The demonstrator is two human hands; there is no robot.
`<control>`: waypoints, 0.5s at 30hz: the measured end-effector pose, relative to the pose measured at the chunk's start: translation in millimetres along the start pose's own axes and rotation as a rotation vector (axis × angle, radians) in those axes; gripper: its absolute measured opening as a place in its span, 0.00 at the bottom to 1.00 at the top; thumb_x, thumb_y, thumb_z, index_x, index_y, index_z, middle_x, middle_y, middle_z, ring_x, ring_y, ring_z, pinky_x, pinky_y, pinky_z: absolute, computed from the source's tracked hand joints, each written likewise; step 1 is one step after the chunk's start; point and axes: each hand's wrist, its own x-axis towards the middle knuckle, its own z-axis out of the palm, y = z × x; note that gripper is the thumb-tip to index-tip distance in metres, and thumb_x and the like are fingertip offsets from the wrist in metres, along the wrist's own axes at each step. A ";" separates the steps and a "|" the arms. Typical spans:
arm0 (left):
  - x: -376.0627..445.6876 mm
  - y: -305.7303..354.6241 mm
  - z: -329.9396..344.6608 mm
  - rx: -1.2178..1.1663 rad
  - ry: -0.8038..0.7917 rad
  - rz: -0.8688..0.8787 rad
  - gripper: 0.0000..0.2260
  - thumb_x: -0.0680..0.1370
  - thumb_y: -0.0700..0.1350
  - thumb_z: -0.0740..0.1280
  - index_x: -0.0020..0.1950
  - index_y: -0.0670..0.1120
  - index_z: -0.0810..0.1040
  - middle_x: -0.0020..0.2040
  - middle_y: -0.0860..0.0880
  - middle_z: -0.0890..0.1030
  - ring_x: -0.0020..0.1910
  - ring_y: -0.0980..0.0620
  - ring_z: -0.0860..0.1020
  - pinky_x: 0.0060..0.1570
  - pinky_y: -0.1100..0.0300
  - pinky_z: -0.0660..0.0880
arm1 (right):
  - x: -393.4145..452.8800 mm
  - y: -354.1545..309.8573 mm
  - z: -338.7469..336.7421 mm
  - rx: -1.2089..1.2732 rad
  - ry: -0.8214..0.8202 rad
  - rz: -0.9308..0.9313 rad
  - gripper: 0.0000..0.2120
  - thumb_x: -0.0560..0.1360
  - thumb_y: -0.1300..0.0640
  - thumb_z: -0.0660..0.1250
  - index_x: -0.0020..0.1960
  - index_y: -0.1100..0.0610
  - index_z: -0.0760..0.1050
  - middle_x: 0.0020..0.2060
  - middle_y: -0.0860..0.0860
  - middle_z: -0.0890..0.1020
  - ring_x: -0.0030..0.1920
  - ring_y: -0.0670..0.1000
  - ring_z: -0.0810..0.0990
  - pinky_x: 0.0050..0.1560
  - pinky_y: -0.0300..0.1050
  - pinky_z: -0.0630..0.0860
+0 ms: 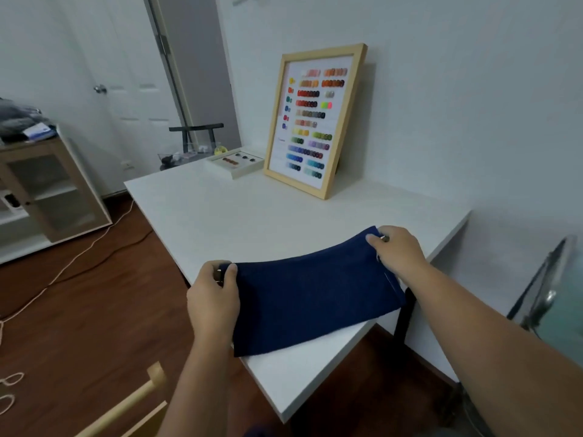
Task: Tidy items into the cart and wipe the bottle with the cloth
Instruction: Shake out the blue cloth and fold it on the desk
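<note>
Navy fabric — the cloth — lies spread over the near corner of the white table, and both hands are on it. The left hand pinches the cloth's left far corner between thumb and fingers; the right hand pinches the opposite far corner the same way, so the far edge between the two grips is drawn into a shallow upward curve. Below the grips the fabric rests flat on the tabletop, its near edge close to the table's edge.

No bottle can be made out with any certainty; a small yellowish vessel sits far beyond the grips, past a shallow white tray, too blurred to name. The cart is not clearly in view either. A wooden frame of colour swatches leans against the wall well beyond the right grip.

By my judgement the cloth is being straightened or folded, so the wiping itself is not yet done. The risk lies at the near edge — if both pinches lift or pull toward the body unevenly, the loose part could slide off the corner onto the floor. A weak pinch on one side would let that corner drop and the fold go crooked.
</note>
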 end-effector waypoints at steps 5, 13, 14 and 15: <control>6.9 -5.7 5.1 0.181 -0.006 0.064 0.04 0.79 0.52 0.65 0.51 0.55 0.78 0.46 0.57 0.79 0.57 0.44 0.74 0.56 0.46 0.72 | 8.3 4.7 17.9 -0.234 -0.008 0.048 0.07 0.79 0.48 0.61 0.46 0.51 0.70 0.42 0.49 0.76 0.45 0.53 0.77 0.37 0.44 0.69; 17.1 43.5 22.2 0.124 -0.346 0.383 0.10 0.77 0.51 0.66 0.58 0.60 0.79 0.60 0.58 0.73 0.62 0.51 0.67 0.61 0.53 0.68 | -65.9 24.1 -8.8 0.233 0.364 0.047 0.15 0.71 0.40 0.66 0.55 0.42 0.68 0.44 0.45 0.76 0.43 0.49 0.78 0.38 0.44 0.73; 20.8 56.8 33.5 0.119 -0.471 0.455 0.10 0.77 0.51 0.67 0.58 0.59 0.80 0.59 0.57 0.75 0.61 0.53 0.70 0.61 0.54 0.70 | -82.0 30.7 -7.8 0.337 0.377 0.112 0.15 0.71 0.41 0.67 0.55 0.43 0.68 0.44 0.46 0.77 0.43 0.48 0.78 0.38 0.44 0.72; 22.9 70.2 48.2 0.142 -0.605 0.515 0.11 0.77 0.51 0.67 0.59 0.58 0.80 0.59 0.57 0.76 0.59 0.55 0.72 0.60 0.57 0.70 | -96.0 37.3 -5.3 0.425 0.362 0.204 0.17 0.71 0.42 0.67 0.56 0.45 0.68 0.46 0.47 0.77 0.45 0.48 0.78 0.39 0.44 0.71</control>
